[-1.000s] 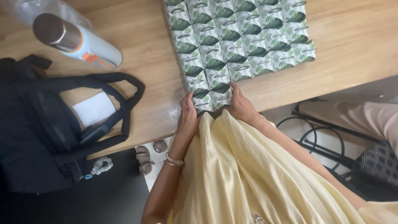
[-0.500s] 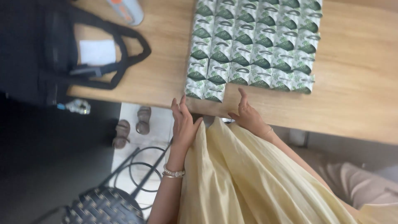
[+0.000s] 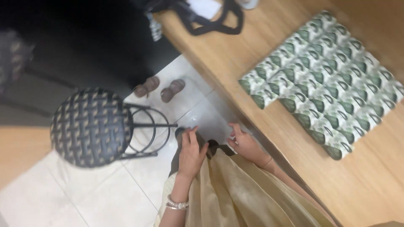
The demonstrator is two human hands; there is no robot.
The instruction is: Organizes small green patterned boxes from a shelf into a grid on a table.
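Note:
A folded cloth with a green leaf print [image 3: 324, 80] lies flat on the wooden table [image 3: 261, 50]. Both my hands are off it, below the table's edge and over the tiled floor. My left hand [image 3: 191, 153] rests with straight fingers on the pale cream fabric [image 3: 235, 193] that drapes down in front of me; a bangle sits on that wrist. My right hand [image 3: 246, 145] hovers beside it with fingers spread, close to the table's edge, holding nothing I can see. A small dark shape [image 3: 213, 147] shows between the hands; what it is I cannot tell.
A round black woven stool [image 3: 90, 126] on a wire frame stands on the white tiles at left. A pair of brown shoes [image 3: 160, 88] lies on the floor near the table. A black bag's straps [image 3: 210, 21] hang over the table's far end.
Both hands have left the leaf-print cloth's edge and dropped below the table. The view has swung down and left, so the stool and floor now fill the left side.

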